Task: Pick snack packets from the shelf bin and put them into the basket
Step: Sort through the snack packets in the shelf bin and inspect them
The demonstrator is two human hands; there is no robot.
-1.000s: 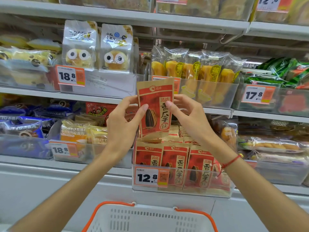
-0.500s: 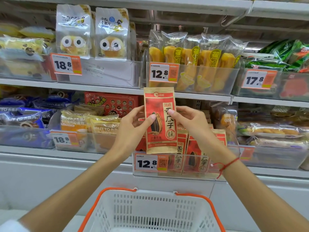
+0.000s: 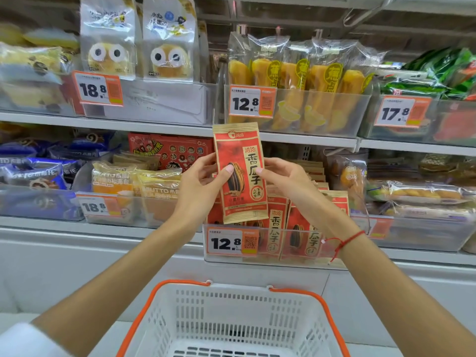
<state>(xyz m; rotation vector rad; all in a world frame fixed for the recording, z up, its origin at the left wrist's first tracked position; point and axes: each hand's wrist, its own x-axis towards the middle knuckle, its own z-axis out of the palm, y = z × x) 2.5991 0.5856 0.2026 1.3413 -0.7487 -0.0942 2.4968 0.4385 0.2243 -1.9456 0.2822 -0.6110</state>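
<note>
Both the left hand (image 3: 198,186) and right hand (image 3: 291,184) pinch the upright red packet (image 3: 239,173) by its side edges, the basket (image 3: 231,320) directly below the grip.

A shop aisle is shown, of the grocery or convenience-store kind. White metal shelves (image 3: 154,126) are stacked in tiers and lined with clear plastic bins (image 3: 296,112) in which packaged snacks and breads are stood in rows. Orange-and-white price tags (image 3: 98,89) marked 18.8, 12.8 and 17.8, each printed with a QR code, are fixed to the bin fronts. A white plastic shopping basket (image 3: 231,320) with an orange rim is seen below the shelving, in front of a white base panel.
</note>
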